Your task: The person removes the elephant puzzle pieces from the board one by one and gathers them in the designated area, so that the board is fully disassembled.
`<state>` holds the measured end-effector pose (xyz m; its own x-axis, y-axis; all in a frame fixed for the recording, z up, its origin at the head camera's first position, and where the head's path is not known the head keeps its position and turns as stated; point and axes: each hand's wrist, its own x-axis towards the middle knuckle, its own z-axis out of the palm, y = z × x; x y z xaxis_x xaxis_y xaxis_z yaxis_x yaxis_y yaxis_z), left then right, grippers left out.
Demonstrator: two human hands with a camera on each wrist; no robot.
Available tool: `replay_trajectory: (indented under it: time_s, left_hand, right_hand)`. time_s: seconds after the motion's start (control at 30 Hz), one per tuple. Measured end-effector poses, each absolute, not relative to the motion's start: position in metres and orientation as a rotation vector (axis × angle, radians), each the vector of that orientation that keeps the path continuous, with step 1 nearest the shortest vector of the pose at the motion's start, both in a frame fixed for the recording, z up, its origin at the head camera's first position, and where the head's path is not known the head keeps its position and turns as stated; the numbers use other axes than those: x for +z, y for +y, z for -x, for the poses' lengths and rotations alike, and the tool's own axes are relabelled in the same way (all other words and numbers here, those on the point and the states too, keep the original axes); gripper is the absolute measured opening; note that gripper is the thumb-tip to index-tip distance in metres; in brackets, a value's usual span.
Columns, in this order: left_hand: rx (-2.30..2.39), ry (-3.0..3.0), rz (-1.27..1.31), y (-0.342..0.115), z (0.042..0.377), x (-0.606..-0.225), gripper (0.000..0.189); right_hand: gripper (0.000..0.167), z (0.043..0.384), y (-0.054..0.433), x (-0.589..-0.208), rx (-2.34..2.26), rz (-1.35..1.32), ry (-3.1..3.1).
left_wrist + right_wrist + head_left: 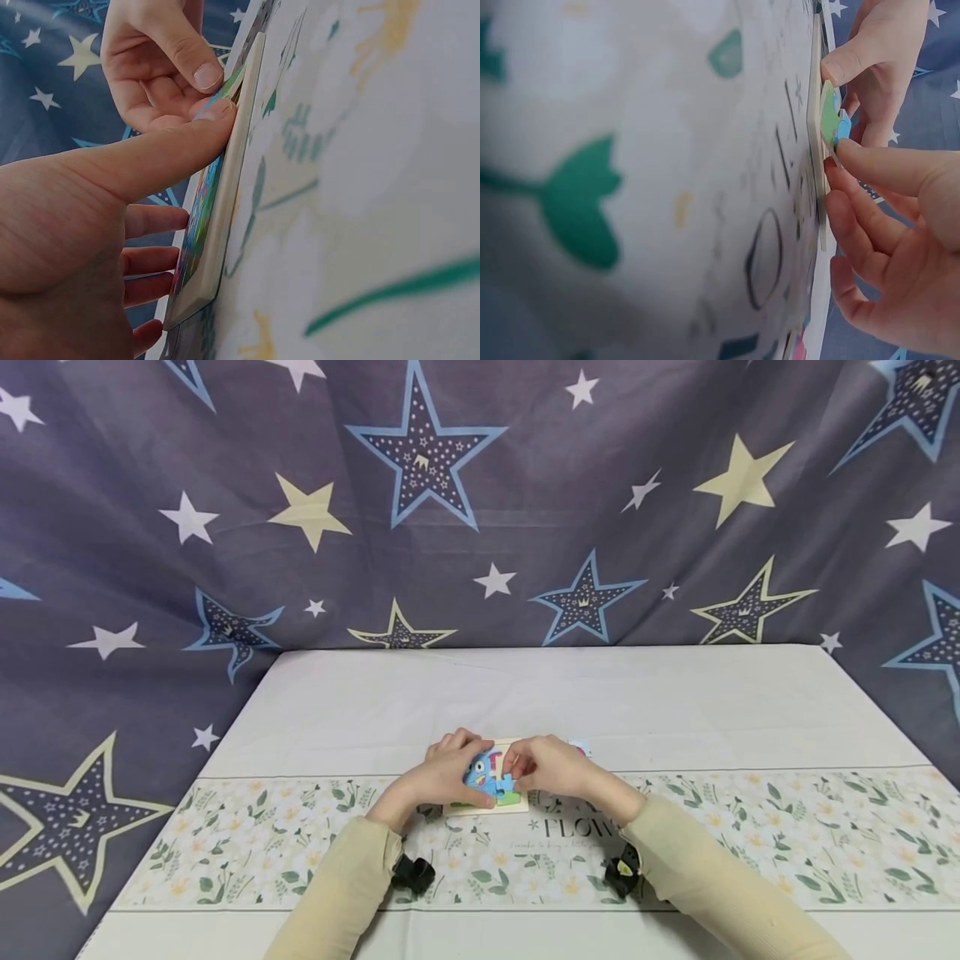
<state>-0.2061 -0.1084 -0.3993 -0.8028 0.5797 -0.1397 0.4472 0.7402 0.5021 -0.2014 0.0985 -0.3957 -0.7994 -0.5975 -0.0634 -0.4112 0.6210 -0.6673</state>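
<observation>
A small wooden jigsaw board (517,807) with a blue cartoon creature lies at the middle of the table. My left hand (447,772) spans its left part, fingers on the far side, thumb resting on the near part of the picture. From the right, my right hand (553,766) pinches a blue and green puzzle piece (829,112) between thumb and fingers. That piece is tilted up from the board in the right wrist view. Whether its lower edge touches the board cannot be told. The fingers hide part of the picture.
Just behind my right hand lies another colourful piece (581,748), mostly hidden. A floral runner (270,843) with printed lettering crosses the white table (360,702). A star-patterned curtain (525,527) hangs behind the far edge.
</observation>
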Motion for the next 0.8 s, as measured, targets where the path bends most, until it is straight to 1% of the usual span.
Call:
replay_trajectory:
  time_s: [0.4, 0.8]
  left_hand:
    - [0.650, 2.675, -0.814, -0.1088, 0.2079, -0.4025, 0.085]
    - [0.647, 2.665, -0.819, -0.1096, 0.2070, -0.4020, 0.085]
  right_hand:
    - [0.015, 0.2023, 0.1000, -0.3956, -1.030, 0.849, 2.502]
    - [0.008, 0.2024, 0.1048, -0.3932, -1.080, 0.873, 2.494]
